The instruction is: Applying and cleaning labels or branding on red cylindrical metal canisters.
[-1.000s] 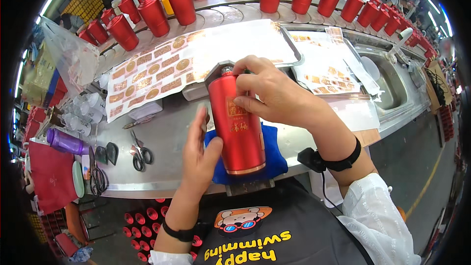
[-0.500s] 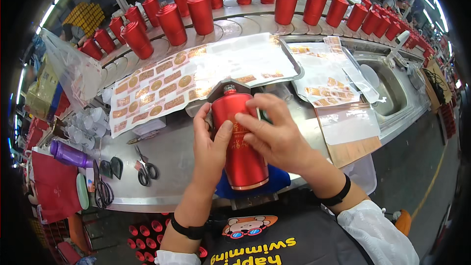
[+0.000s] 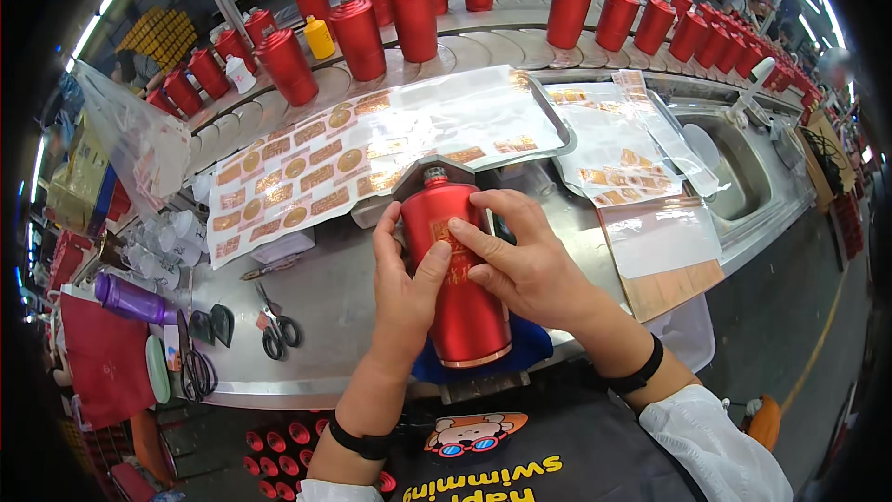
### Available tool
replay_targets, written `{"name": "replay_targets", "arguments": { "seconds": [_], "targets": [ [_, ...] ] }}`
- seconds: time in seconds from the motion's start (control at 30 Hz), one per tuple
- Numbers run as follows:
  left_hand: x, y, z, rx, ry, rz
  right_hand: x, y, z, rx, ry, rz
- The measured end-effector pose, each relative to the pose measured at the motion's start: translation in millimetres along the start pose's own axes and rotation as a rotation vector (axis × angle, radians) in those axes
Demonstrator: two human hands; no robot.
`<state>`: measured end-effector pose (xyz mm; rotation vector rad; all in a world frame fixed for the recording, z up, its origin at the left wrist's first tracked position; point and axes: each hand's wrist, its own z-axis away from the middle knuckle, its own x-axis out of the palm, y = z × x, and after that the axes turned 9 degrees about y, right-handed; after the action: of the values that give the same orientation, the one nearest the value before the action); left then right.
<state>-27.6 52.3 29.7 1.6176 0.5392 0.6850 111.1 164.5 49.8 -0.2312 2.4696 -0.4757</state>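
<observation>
A red metallic bottle [image 3: 472, 327] with a clear-topped neck lies in front of me, neck pointing away, its base near my apron. Gold decals [image 3: 459, 271] show on its upper face. My left hand [image 3: 409, 288] wraps the bottle's left side, thumb lying along the front. On the right side, my right hand [image 3: 531, 265] grips it, its thumb pressed on the front by the gold decal and its fingers at the edge. Beneath the bottle are a blue cloth [image 3: 534, 344] and a metal support, mostly hidden. Just beyond lies a white sheet of gold decals [image 3: 321, 151].
Red bottles [image 3: 358, 42] stand along a curved conveyor [image 3: 451, 54], with a small yellow bottle [image 3: 319, 39] and a white one [image 3: 240, 74]. Scissors [image 3: 277, 327] and a purple bottle [image 3: 130, 299] lie left. A second decal sheet [image 3: 613, 144] and a sink [image 3: 743, 177] are right.
The conveyor bottles have shifted to the right, and the yellow and white bottles have come into view. My right fingers have straightened somewhat, uncovering more of the gold decal.
</observation>
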Motion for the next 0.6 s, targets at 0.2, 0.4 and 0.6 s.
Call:
{"name": "replay_targets", "arguments": {
  "seconds": [0.2, 0.4, 0.6],
  "targets": [
    [2, 2, -5, -0.004, 0.003, 0.087, -8, -8, 5, 0.211, 0.132, -0.088],
    [2, -1, -2, 0.018, -0.028, 0.112, -27, -36, 21, 0.578, 0.115, -0.481],
    [-1, -3, -2, 0.046, -0.044, -0.023, -20, -49, 29, 0.725, 0.045, -0.624]
  ]
}}
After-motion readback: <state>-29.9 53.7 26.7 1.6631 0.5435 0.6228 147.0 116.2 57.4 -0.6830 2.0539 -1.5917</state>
